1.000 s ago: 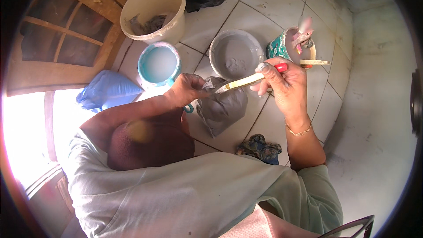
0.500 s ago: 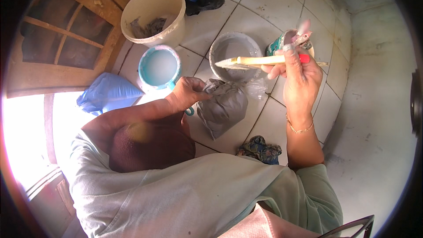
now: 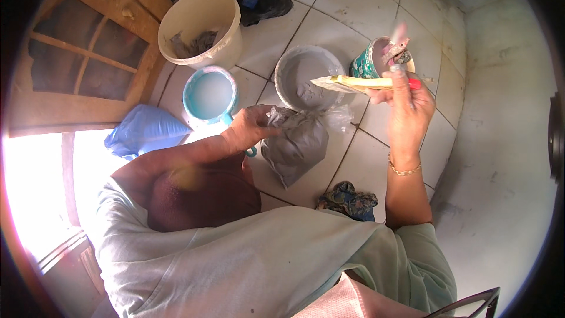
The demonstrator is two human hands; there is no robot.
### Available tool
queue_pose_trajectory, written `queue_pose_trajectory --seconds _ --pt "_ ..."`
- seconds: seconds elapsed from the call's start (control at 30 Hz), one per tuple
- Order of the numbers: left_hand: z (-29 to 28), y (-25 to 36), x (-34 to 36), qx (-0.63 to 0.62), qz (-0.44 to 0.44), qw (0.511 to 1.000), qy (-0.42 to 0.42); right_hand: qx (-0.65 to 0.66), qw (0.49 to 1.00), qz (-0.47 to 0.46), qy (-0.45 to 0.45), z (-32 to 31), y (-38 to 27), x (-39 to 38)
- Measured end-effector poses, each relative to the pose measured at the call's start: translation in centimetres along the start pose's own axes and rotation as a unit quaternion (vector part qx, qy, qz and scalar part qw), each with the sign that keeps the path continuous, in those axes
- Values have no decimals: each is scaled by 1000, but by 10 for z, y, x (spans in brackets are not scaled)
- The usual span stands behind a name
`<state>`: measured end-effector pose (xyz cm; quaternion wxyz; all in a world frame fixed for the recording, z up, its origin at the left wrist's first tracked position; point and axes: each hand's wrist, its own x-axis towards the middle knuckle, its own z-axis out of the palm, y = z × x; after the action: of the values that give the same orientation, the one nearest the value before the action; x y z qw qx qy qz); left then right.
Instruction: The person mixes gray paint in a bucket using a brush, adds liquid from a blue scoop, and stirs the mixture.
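My right hand (image 3: 405, 103) is raised over the tiled floor and grips a flat putty knife (image 3: 353, 82) with a red handle; its pale blade points left above a grey bowl (image 3: 306, 76) of grey paste. My left hand (image 3: 250, 129) pinches the open top of a clear plastic bag (image 3: 294, 144) filled with grey powder, which lies on the tiles below the bowl. A small teal tin (image 3: 371, 62) with a smeared tool in it stands just beyond my right hand.
A cream bucket (image 3: 203, 23) with grey residue stands at the back. A teal cup (image 3: 209, 94) of pale liquid sits beside it. A blue plastic bag (image 3: 144, 132) lies left, a wooden window frame (image 3: 76, 53) leans far left, a dark rag (image 3: 347, 200) lies near my knee.
My right hand has lifted the putty knife up and away from the bag to above the grey bowl. My left hand has stayed on the bag's top.
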<state>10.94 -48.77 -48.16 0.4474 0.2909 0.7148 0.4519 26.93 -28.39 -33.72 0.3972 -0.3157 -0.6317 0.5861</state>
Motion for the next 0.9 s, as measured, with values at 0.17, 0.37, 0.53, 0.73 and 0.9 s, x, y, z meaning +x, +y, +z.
queue_pose_trajectory --seconds 0.17,0.37,0.53,0.73,0.9 --pt "10 38 -10 120 -36 987 -96 36 999 -7 29 -46 -12 1" --pt "34 31 -16 206 -8 974 -92 42 998 16 -46 -39 -3 -16" --pt "41 37 -20 163 45 982 -81 13 981 -14 -193 -8 13 -2" --pt "35 36 -23 147 17 987 -62 -104 949 -30 -296 -12 9 -12" --pt "35 42 -21 176 -16 983 -48 -113 972 -18 -204 -62 -8 -12"
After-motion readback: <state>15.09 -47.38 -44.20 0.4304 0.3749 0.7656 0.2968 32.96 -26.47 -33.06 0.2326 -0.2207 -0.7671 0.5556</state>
